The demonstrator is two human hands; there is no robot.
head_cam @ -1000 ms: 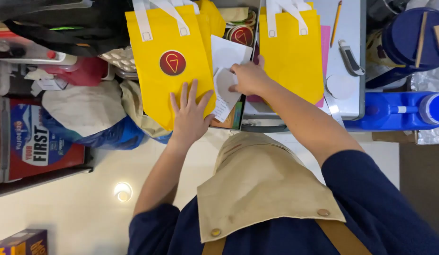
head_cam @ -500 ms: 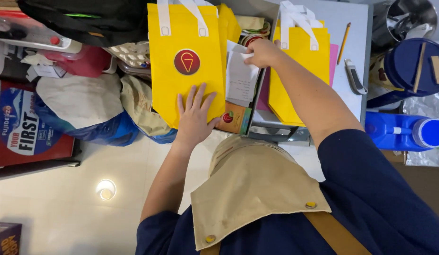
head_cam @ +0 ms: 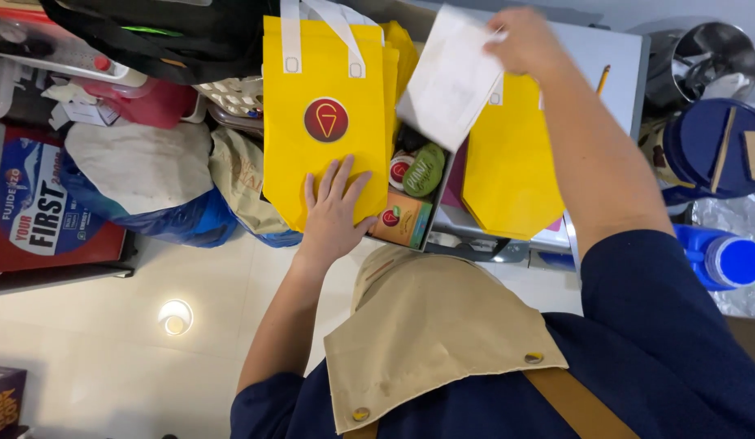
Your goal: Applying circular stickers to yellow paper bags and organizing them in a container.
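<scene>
My left hand lies flat, fingers spread, on the lower part of a yellow tote bag that has white handles and a round red emblem. My right hand is raised at the top of the view and pinches a white paper sheet by its upper edge; the sheet hangs tilted over the gap between the bags. Below the sheet, an open box holds small round and square packets in red, green and orange. A second yellow tote bag lies to the right, partly behind my right arm.
Left of the bag sit a white and blue sack, a beige cloth bag and a red box. A metal pot, a dark blue round container and a blue bottle stand at the right. Pale tiled floor lies below.
My right hand has lifted the white paper up and away from the box, uncovering the packets. My left hand has stayed flat on the yellow bag.
</scene>
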